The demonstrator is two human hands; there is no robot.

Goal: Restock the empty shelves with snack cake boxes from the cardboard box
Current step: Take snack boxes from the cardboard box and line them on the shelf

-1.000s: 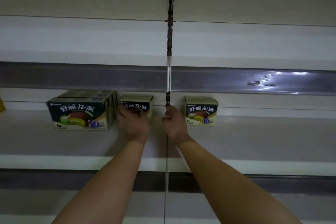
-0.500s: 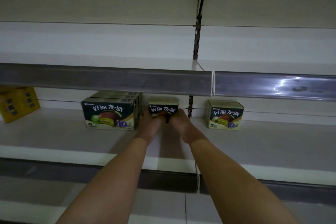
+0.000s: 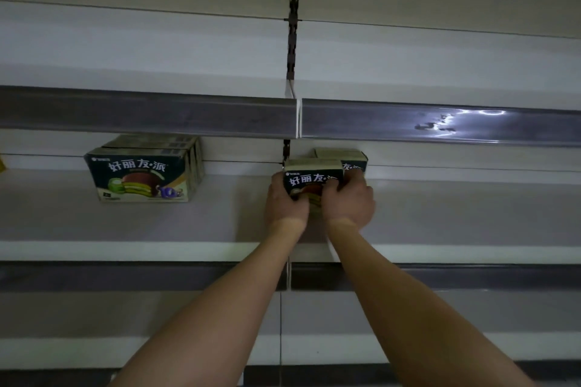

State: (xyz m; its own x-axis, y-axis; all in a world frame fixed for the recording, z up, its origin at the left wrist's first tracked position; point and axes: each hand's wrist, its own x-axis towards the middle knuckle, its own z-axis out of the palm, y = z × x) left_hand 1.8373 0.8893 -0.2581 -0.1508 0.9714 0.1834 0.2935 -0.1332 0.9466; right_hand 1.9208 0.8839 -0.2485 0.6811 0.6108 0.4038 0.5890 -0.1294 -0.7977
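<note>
A small dark snack cake box sits on the middle shelf, just right of the shelf joint. My left hand grips its left side and my right hand grips its right side, fingers curled over the front. Right behind it stands another small box, partly hidden. A group of larger snack cake boxes stands further left on the same shelf. The cardboard box is out of view.
The shelf above is bare, with a grey price rail along its front. A slotted upright runs down the back wall at the joint. A yellow package edge shows at far left. Lower shelves lie below my arms.
Both hands have carried the small box rightward across the shelf joint, from beside the large boxes to in front of the other small box. The view has shifted too.
</note>
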